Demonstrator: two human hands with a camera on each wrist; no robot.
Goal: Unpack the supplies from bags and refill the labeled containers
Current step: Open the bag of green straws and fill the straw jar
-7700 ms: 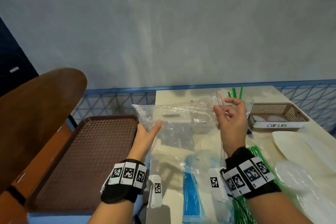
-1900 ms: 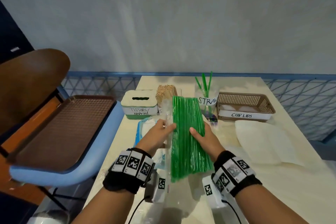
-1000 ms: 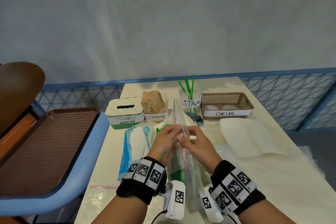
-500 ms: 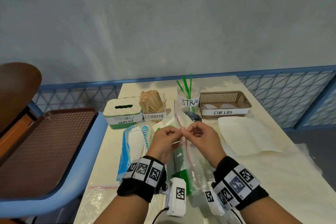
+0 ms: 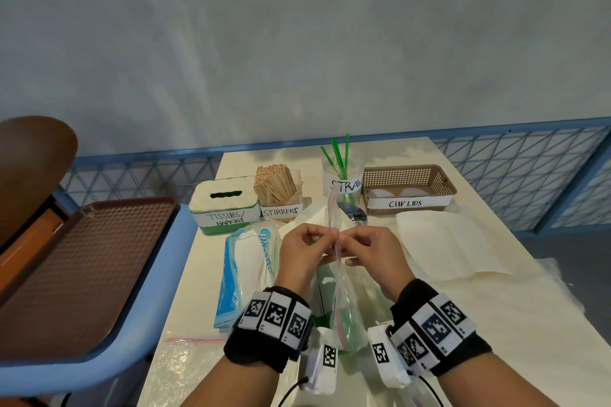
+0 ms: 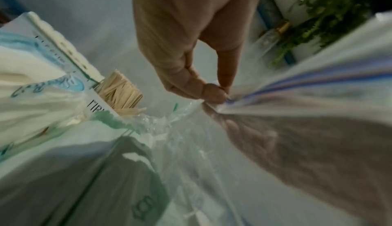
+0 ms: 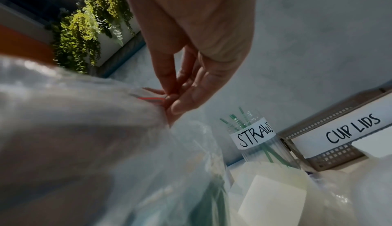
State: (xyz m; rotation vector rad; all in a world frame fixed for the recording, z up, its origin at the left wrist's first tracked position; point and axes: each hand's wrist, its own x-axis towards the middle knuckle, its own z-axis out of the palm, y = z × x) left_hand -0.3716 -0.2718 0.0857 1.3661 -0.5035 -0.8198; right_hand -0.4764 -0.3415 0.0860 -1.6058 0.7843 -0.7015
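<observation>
At the far left a brown perforated plastic tray (image 5: 82,268) sat on a blue seat, beside the cream rectangular surface (image 5: 198,274). On that surface, nearest its left edge, a clear plastic pack of white tissues with blue print (image 5: 244,274) lay flat, and behind it stood a white and green tissue box labeled TISSUES/NAPKINS (image 5: 224,205). Just right of the box stood a clear container labeled STIRRERS (image 5: 281,198), packed with wooden sticks.

In the middle, the left hand (image 5: 304,254) pinched one side of the mouth of a clear zip-top plastic bag of green straws (image 5: 344,311), thumb against curled fingers on the red and blue seal strip (the left wrist view showed this grip plainly (image 6: 212,93)). The bag hung upright between the two wrists, its lower end near the surface. The right hand (image 5: 373,251) pinched the opposite side of the same strip, its grip narrow, fingertips nearly touching those of the left hand.

Behind the hands stood a clear ribbed cup labeled STRAWS (image 5: 344,182) holding a few green straws. To its right sat a brown perforated basket labeled CUP LIDS (image 5: 410,188), with white lids inside. In front of the basket lay a cream translucent plastic bag (image 5: 449,244), flat on the surface.
</observation>
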